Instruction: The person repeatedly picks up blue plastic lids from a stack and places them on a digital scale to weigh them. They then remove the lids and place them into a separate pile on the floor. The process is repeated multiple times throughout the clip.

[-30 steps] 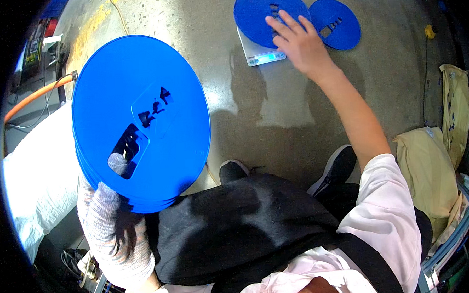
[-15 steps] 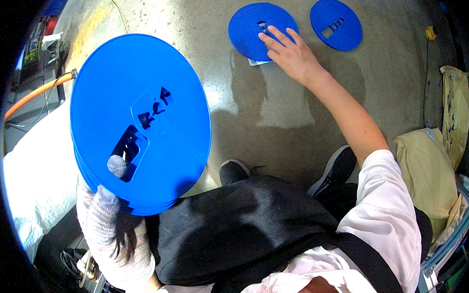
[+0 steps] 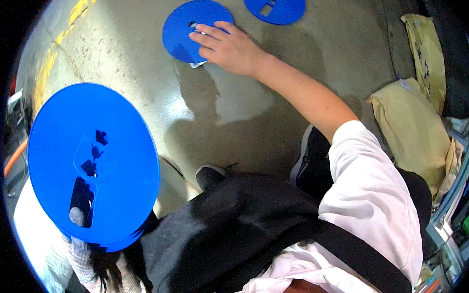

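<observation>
My left hand (image 3: 87,257), in a knitted light grey glove, grips a stack of large blue plastic reel discs (image 3: 119,151) at its lower edge. A gloved finger shows through the slot cut in the top disc, and several rims overlap at the bottom. My right hand (image 3: 235,49) is bare and reaches far forward. Its fingers are stretched out and apart over another blue reel disc (image 3: 179,26) on the floor, with the fingertips by its central cutouts. Whether they press on it I cannot tell. A second blue disc (image 3: 286,8) lies to the right of that one.
Something white (image 3: 199,65) pokes out under the near edge of the reached-for disc. Tan sacks (image 3: 409,123) lie at the right beside a metal frame. A white bag (image 3: 34,228) and an orange hose (image 3: 15,157) are at the left. Yellow floor marking (image 3: 57,39) runs at the far left.
The whole view has shifted, so the floor discs appear further left and higher. The held stack sits lower and further left in view. My right hand stays over the same disc.
</observation>
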Demonstrator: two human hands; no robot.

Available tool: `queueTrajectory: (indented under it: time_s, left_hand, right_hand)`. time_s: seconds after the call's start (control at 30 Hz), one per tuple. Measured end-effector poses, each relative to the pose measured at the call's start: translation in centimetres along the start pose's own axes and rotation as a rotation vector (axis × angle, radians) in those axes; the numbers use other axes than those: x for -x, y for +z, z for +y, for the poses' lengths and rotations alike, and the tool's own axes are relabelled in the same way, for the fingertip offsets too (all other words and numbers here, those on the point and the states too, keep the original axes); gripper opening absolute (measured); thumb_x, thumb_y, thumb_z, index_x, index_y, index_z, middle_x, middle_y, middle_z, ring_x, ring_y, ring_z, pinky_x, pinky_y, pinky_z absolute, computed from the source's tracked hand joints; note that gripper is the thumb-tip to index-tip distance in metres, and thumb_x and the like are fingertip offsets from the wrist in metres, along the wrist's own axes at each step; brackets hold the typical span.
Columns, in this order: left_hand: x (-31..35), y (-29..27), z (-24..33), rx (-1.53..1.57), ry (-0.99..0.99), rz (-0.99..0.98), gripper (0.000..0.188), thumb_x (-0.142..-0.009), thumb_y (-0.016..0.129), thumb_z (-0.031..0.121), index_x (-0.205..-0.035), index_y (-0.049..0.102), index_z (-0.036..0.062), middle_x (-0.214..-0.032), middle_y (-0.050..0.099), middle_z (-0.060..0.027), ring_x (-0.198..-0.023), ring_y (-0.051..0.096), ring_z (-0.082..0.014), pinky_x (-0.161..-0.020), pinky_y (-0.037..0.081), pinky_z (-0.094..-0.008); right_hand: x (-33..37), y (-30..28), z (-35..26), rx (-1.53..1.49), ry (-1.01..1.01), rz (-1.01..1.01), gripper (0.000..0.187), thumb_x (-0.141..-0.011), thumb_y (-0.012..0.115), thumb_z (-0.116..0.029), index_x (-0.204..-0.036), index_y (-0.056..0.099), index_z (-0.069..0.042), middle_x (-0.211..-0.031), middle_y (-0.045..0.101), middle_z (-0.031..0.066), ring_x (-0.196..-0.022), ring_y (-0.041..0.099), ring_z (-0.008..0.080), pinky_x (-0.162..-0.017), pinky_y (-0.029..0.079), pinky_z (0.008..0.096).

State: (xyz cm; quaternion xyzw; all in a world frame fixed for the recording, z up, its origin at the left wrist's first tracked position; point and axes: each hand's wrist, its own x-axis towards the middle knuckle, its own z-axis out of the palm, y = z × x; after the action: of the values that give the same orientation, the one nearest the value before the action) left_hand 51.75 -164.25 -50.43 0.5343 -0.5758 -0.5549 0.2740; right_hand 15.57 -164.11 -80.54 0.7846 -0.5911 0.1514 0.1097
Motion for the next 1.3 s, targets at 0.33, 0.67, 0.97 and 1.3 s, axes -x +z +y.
queueTrajectory:
  time_s: [0.33,0.67,0.97,1.3]
  left_hand:
    - [-2.3,5.9,1.6,-0.146,-0.388,-0.221,0.048,-0.083,0.064,0.022,-0.124,0.056,-0.0024,-0.114,0.063,-0.0095,-0.104,0.058,-0.0192,-0.098,0.041,-0.0344]
    - [-2.6,8.1,1.9,-0.373,-0.523,-0.541,0.070,-0.072,0.052,0.007,-0.141,0.041,-0.0039,-0.098,0.066,-0.0082,-0.072,0.053,-0.0066,-0.066,0.043,-0.0186]
    - [-2.0,6.9,1.1,-0.477,-0.503,-0.548,0.046,-0.080,0.056,0.014,-0.124,0.057,-0.0002,-0.095,0.062,0.0007,-0.077,0.049,-0.0067,-0.071,0.041,-0.0212]
    - [-2.9,6.6,0.6,-0.540,-0.412,-0.589,0.049,-0.081,0.055,0.003,-0.129,0.051,-0.0052,-0.127,0.056,-0.0228,-0.114,0.056,-0.0260,-0.095,0.044,-0.0324]
  right_hand:
    - [-1.2,-2.7,-1.8,-0.055,0.026,0.166,0.010,-0.082,0.061,-0.016,-0.091,0.065,-0.018,-0.132,0.055,-0.0006,-0.127,0.048,0.0179,-0.104,0.035,0.0393]
    - [-3.6,-9.4,-6.2,-0.285,-0.065,0.485,0.010,-0.084,0.060,-0.017,-0.092,0.066,-0.016,-0.128,0.060,0.0017,-0.119,0.054,0.0205,-0.097,0.042,0.0376]
    - [-3.9,-14.3,-11.6,-1.047,-0.317,0.424,0.043,-0.082,0.063,-0.038,-0.113,0.061,-0.009,-0.120,0.061,0.0062,-0.110,0.058,0.0243,-0.091,0.042,0.0399]
    - [-4.4,-14.2,-12.1,-1.351,-0.207,0.042,0.034,-0.077,0.071,-0.030,-0.099,0.057,-0.008,-0.087,0.058,0.0086,-0.081,0.058,0.0300,-0.067,0.046,0.0404]
